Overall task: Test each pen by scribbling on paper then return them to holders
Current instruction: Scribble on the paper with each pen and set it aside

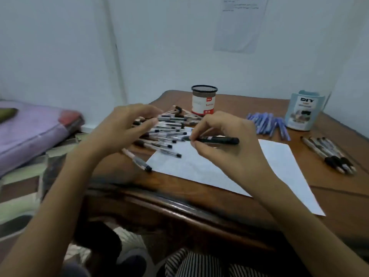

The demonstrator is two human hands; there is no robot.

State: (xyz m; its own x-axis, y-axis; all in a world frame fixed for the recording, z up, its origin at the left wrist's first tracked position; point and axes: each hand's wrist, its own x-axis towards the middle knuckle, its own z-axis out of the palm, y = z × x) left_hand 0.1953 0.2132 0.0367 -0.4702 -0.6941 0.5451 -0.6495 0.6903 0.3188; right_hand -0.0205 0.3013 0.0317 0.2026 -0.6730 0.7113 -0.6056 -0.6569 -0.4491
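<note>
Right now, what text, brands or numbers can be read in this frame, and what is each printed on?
"DIY": on the blue holder; smaller print beneath is blurred.
Mesh holder label: red tag and a word, too blurred to read.
Sheet on the wall: lines too small to read.
Black pen in the right hand: marking unreadable.

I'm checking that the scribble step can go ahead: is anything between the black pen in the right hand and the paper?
Nothing visible does. The right hand holds the black pen over bare paper; loose pens overlap only the paper's far left edge.
</note>
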